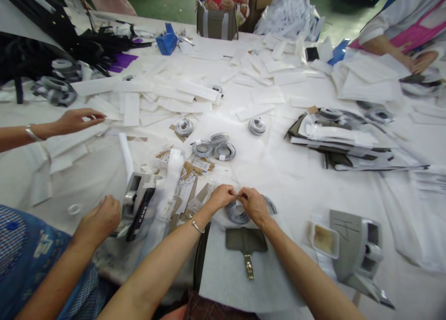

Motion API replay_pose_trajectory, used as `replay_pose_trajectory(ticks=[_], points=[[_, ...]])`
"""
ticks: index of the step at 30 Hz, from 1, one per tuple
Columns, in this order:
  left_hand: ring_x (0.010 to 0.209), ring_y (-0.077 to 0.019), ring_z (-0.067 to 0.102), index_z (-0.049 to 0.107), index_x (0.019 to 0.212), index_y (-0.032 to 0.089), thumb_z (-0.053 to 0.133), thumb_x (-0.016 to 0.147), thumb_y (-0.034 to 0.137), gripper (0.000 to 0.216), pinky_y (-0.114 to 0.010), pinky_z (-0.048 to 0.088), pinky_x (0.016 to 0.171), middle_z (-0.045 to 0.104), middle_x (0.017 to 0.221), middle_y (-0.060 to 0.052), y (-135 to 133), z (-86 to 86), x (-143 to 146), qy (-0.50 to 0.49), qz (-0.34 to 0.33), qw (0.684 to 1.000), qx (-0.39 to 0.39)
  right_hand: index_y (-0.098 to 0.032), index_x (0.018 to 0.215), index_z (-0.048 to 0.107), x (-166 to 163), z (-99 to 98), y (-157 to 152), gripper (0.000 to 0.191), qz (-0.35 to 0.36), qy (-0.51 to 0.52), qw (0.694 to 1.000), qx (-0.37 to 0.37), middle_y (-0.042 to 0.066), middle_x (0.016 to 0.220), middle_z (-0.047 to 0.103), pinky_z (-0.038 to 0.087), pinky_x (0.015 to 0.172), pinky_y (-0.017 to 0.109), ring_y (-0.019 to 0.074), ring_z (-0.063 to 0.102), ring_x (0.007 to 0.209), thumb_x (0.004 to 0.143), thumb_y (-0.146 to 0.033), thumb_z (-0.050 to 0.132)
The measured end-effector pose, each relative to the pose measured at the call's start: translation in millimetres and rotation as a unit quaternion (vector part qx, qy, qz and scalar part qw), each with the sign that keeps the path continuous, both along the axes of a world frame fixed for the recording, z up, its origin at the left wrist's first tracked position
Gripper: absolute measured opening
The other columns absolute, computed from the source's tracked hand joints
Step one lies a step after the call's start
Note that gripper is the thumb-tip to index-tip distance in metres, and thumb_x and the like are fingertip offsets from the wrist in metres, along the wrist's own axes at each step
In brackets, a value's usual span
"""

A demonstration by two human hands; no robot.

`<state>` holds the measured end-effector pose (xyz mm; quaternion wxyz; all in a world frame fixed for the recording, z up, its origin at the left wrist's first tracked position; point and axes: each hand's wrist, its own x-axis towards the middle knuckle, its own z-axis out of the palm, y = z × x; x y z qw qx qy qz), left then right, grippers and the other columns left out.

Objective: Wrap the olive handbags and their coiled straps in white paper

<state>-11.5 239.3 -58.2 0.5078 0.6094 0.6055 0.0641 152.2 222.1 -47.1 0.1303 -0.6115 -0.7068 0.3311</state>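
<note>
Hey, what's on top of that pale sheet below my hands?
An olive flap with a gold-coloured clasp lies on the pale sheet; a grey coil sits by its far edge. Your right forearm hides part of the sheet's right side, so anything there can't be seen.

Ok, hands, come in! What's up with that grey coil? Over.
Left hand, right hand: pinching close together, anything held too small to tell. Grey coil: partly hidden by right hand. Tape dispenser: off right, seemingly not blocking.

A thin silver bangle [198, 227] sits on the left wrist [191, 219]. Both forearms [296, 259] are bare. Dark brown cloth [216, 309] shows low down, with a pink patch [176, 314] beside it.
</note>
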Motion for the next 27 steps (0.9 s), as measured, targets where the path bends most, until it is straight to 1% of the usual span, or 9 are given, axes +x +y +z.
replay_pose_trajectory(ticks=[3,6,9,11,13,15,18,22,27], points=[[0.072,-0.0153,0.060,0.070,0.080,0.016,0.061,0.069,0.019,0.015,-0.023,0.045,0.065,0.069,0.076,-0.001,2,-4.3,-1,-0.005,0.004,1.000,-0.008,-0.023,0.081,0.064,4,0.8,-6,0.013,0.088,-0.061,0.986,0.126,0.003,0.079,0.066,0.039,0.067,0.029,0.0194,0.056,0.080,0.088,-0.017,0.054],[0.073,-0.0150,0.061,0.070,0.080,0.016,0.059,0.068,0.017,0.016,-0.023,0.045,0.065,0.069,0.076,-0.001,1,-6.0,0,-0.007,0.008,1.000,-0.014,-0.021,0.080,0.063,9,1.5,-4,0.018,0.179,-0.092,0.960,0.194,0.004,0.077,0.065,0.038,0.070,0.032,0.0196,0.053,0.076,0.091,-0.014,0.050],[0.072,-0.0148,0.060,0.069,0.081,0.016,0.059,0.067,0.017,0.017,-0.022,0.045,0.064,0.069,0.076,-0.001,2,-4.8,0,-0.017,0.006,1.000,-0.018,-0.021,0.083,0.064,14,8.8,-2,0.016,0.261,-0.104,0.939,0.196,0.004,0.079,0.066,0.038,0.072,0.034,0.0207,0.054,0.079,0.090,-0.013,0.052],[0.072,-0.0144,0.060,0.068,0.083,0.015,0.058,0.068,0.016,0.018,-0.022,0.045,0.065,0.069,0.077,-0.001,3,-1.8,-2,-0.031,0.000,0.999,-0.019,-0.021,0.089,0.065,16,16.7,-3,0.012,0.297,-0.114,0.931,0.177,0.006,0.088,0.069,0.041,0.078,0.037,0.0229,0.056,0.089,0.088,-0.014,0.055],[0.074,-0.0139,0.061,0.067,0.085,0.014,0.056,0.069,0.014,0.020,-0.022,0.046,0.067,0.069,0.080,-0.001,3,3.0,-6,-0.055,-0.019,0.998,-0.019,-0.021,0.101,0.066,18,23.8,-9,0.021,0.297,-0.120,0.932,0.167,0.008,0.104,0.070,0.041,0.089,0.042,0.0258,0.057,0.102,0.087,-0.011,0.056],[0.076,-0.0141,0.061,0.066,0.089,0.014,0.055,0.071,0.014,0.021,-0.023,0.047,0.070,0.068,0.083,-0.001,1,8.7,-10,-0.082,-0.050,0.995,-0.007,-0.023,0.114,0.064,21,27.5,-16,0.034,0.271,-0.114,0.942,0.164,0.010,0.119,0.067,0.039,0.098,0.047,0.0279,0.055,0.112,0.085,-0.008,0.054],[0.084,-0.0159,0.060,0.064,0.095,0.016,0.059,0.075,0.019,0.021,-0.026,0.047,0.077,0.067,0.091,-0.002,-9,15.6,-10,-0.071,-0.079,0.993,0.054,-0.029,0.126,0.059,28,26.1,-24,0.049,0.238,-0.099,0.955,0.148,0.010,0.131,0.061,0.036,0.105,0.053,0.0290,0.054,0.120,0.083,-0.006,0.053],[0.092,-0.0173,0.060,0.062,0.094,0.018,0.056,0.083,0.019,0.013,-0.029,0.045,0.086,0.066,0.096,-0.004,-22,19.1,0,0.024,-0.060,0.989,0.134,-0.030,0.128,0.058,28,23.2,-24,0.051,0.220,-0.124,0.963,0.097,0.010,0.134,0.059,0.035,0.106,0.058,0.0297,0.052,0.124,0.084,-0.006,0.050],[0.094,-0.0179,0.061,0.061,0.095,0.020,0.057,0.083,0.025,0.013,-0.030,0.046,0.089,0.067,0.097,-0.004,-15,18.4,-1,0.011,-0.103,0.986,0.127,-0.036,0.130,0.054,17,29.9,-27,0.047,0.176,-0.157,0.971,0.042,0.007,0.136,0.057,0.028,0.111,0.059,0.0279,0.045,0.130,0.089,-0.015,0.047]])
